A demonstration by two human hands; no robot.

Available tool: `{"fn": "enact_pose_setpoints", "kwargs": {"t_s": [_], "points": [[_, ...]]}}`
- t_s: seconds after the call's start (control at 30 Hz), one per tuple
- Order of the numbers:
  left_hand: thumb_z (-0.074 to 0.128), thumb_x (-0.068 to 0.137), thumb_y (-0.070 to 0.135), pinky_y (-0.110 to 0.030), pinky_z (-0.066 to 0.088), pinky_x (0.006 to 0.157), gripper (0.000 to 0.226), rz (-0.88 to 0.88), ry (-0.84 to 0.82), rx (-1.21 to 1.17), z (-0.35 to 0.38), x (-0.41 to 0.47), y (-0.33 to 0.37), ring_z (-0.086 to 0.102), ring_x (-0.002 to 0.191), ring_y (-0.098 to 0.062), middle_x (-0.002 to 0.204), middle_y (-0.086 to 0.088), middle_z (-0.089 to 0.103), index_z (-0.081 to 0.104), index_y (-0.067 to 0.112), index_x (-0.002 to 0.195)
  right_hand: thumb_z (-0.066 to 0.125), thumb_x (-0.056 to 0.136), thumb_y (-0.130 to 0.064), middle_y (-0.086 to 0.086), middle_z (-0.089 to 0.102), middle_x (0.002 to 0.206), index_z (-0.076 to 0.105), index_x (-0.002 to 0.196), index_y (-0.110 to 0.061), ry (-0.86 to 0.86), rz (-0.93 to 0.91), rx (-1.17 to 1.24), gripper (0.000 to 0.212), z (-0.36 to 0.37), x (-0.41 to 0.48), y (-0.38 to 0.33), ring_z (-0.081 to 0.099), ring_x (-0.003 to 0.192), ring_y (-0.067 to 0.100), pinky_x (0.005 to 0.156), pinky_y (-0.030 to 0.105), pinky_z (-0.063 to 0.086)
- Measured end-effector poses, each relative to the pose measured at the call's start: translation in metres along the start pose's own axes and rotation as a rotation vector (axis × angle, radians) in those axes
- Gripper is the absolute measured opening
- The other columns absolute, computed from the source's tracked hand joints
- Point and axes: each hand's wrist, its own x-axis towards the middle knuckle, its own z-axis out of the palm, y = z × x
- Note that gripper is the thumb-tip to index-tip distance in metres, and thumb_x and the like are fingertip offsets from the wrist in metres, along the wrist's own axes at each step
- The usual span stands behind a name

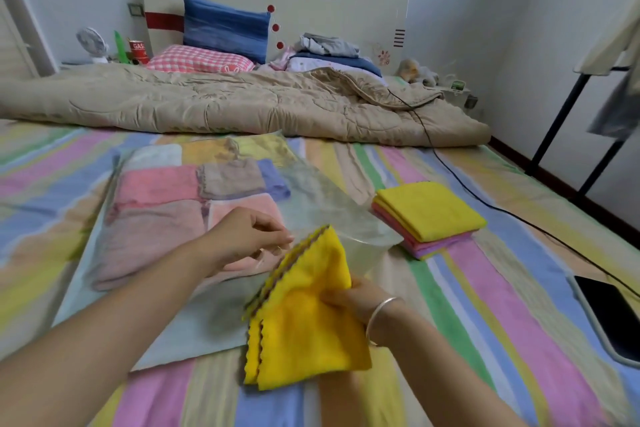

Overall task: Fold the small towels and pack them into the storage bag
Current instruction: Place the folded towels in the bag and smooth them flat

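Observation:
A clear plastic storage bag (322,198) lies on the striped bed, with several folded towels inside in pink, grey-brown, blue and white. My right hand (349,298) grips a folded yellow towel (304,315) by its right edge and holds it tilted at the bag's open mouth. My left hand (249,236) pinches the bag's upper plastic lip just left of the towel's top corner. A stack of folded towels (427,215), yellow on top of pink and purple ones, sits to the right of the bag.
A beige quilt (225,104) lies bunched across the far bed, with pillows and folded clothes behind it. A black cable (485,204) runs across the sheet right of the stack. A dark phone (609,319) lies near the right edge.

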Motion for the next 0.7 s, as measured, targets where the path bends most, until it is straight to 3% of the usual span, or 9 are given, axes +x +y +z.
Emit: {"fn": "enact_pose_setpoints", "kwargs": {"t_s": [0.2,0.33,0.57,0.7], "points": [[0.077,0.079,0.025,-0.022,0.047,0.056,0.014,0.079,0.043,-0.013,0.011,-0.021,0.03,0.062,0.06,-0.008,0.071,-0.006,0.073,0.075,0.011,0.078,0.059,0.088,-0.015,0.011,0.061,0.116,0.05,0.127,-0.017,0.07,0.053,-0.231,0.04,0.005,0.001,-0.001,0.053,0.089,0.021,0.076,0.029,0.042],[0.077,0.078,0.027,-0.037,0.056,0.075,0.015,0.134,0.07,0.047,0.011,-0.025,0.04,0.069,0.072,-0.018,0.074,-0.004,0.073,0.075,0.013,0.077,0.06,0.087,-0.017,0.013,0.06,0.119,0.052,0.125,-0.014,0.076,0.052,-0.429,0.039,0.003,0.005,-0.011,0.056,0.101,0.026,0.078,0.03,0.043],[0.077,0.077,0.028,-0.028,0.055,0.074,0.011,0.235,0.15,0.184,0.016,-0.037,0.052,0.067,0.071,-0.007,0.073,0.005,0.072,0.073,0.018,0.074,0.057,0.084,-0.016,0.009,0.061,0.104,0.057,0.113,-0.011,0.094,0.025,-0.837,0.029,0.003,0.019,-0.024,0.057,0.091,0.026,0.071,0.031,0.043],[0.077,0.075,0.033,-0.026,0.055,0.07,0.012,0.27,0.132,0.234,0.021,-0.039,0.053,0.066,0.069,-0.002,0.071,0.009,0.071,0.072,0.023,0.071,0.058,0.087,-0.037,0.007,0.06,0.106,0.054,0.113,-0.012,0.155,-0.027,-0.942,0.036,0.004,0.03,-0.035,0.056,0.09,0.025,0.071,0.031,0.041]]}}
